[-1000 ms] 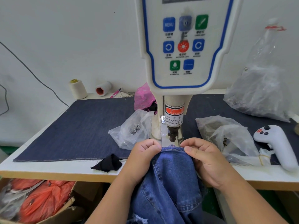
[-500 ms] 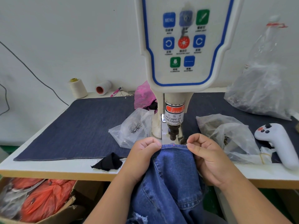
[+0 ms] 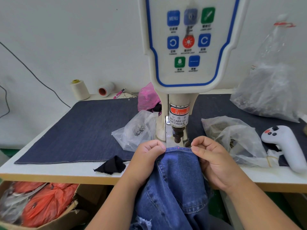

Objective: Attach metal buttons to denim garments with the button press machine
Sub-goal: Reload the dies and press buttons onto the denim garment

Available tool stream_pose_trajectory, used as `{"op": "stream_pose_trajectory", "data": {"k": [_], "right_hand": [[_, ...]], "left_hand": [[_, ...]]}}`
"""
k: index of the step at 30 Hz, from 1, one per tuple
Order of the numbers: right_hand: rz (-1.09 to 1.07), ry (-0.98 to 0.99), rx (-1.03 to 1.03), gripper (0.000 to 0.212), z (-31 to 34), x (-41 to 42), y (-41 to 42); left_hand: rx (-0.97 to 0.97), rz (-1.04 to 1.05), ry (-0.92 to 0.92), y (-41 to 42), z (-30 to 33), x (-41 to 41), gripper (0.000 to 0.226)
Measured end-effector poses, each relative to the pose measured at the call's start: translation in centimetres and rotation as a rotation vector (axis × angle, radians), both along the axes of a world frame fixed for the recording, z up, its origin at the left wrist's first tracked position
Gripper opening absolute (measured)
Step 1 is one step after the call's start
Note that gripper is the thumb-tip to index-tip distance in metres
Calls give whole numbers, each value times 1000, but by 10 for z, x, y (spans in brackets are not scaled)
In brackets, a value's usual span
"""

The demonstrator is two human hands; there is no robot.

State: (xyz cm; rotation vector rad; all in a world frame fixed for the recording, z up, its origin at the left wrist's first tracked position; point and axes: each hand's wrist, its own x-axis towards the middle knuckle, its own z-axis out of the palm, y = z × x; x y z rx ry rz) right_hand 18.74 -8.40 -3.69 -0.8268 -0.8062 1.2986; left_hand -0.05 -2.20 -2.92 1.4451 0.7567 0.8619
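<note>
So here's where we're at. Nearest to us, the blue denim garment (image 3: 176,183) hangs off the front edge of the bench (image 3: 49,171) and down between our arms. Our hands are up at its top hem: the left hand (image 3: 146,156) pinches the hem at the left corner, fingers curled over the fabric, and the right hand (image 3: 214,160) pinches it at the right corner the same way, so the edge is stretched flat between them.

That stretched hem sits right at the foot of the button press machine (image 3: 187,47), just in front of the dark punch head (image 3: 178,134), which is up and clear of the cloth. There's a tiny red dot on the hem, looks like the aiming light, so we'd say we're in the lining-up stage. No metal button shows on this hem yet, so by our reckoning this one hasn't been pressed. What's left: nudge the spot under the punch, fire it, then move on. Can't tell if a button is already loaded in the die, it's hidden.

Further back, a clear bag of small metal parts (image 3: 137,130) sits left of the machine column, more clear bags (image 3: 235,138) to the right, beside a white handheld controller (image 3: 285,146). A black fabric scrap (image 3: 110,166) lies near the bench edge on the left, by a dark denim mat (image 3: 79,130). At the far back, a thread cone (image 3: 79,89).
</note>
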Motion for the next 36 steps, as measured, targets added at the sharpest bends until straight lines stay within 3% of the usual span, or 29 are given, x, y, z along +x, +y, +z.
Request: {"op": "stream_pose_trajectory", "data": {"k": [36], "right_hand": [[8, -17, 15, 18, -1, 2, 0]], "left_hand": [[1, 32, 36, -4, 5, 1, 20]]}}
